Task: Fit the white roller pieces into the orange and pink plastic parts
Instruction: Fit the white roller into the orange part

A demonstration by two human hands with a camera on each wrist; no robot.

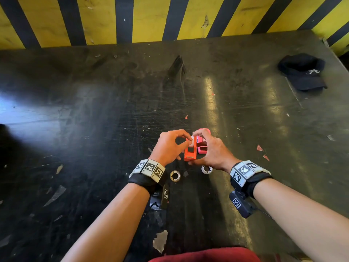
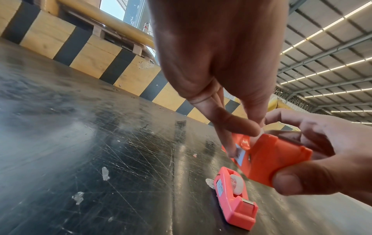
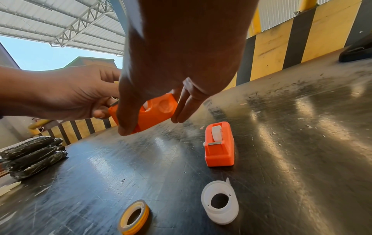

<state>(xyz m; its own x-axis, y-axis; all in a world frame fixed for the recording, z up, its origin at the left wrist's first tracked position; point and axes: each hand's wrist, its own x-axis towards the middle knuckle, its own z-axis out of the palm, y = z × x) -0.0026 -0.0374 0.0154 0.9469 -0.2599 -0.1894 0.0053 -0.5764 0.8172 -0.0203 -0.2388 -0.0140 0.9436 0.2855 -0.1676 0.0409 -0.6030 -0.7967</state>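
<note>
My right hand (image 1: pixel 196 148) grips the orange plastic part (image 1: pixel 190 151) just above the dark table, thumb under its lower end and fingers over the top. My left hand (image 1: pixel 186 143) pinches a white roller piece (image 1: pixel 193 141) at the open top of that part; in the right wrist view the white piece (image 3: pixel 148 105) shows inside the slot. The pink part (image 2: pixel 235 202) lies on the table beyond my hands with a white roller (image 2: pixel 237 186) seated in it. A loose white roller (image 3: pixel 220 203) lies on the table under my right wrist.
A tape roll with a yellowish rim (image 1: pixel 175 175) lies near my left wrist. A black cap (image 1: pixel 302 72) sits at the far right. A yellow and black striped wall (image 1: pixel 170 16) closes the back. Dark wrapped bundles (image 3: pixel 32 155) are stacked at the left.
</note>
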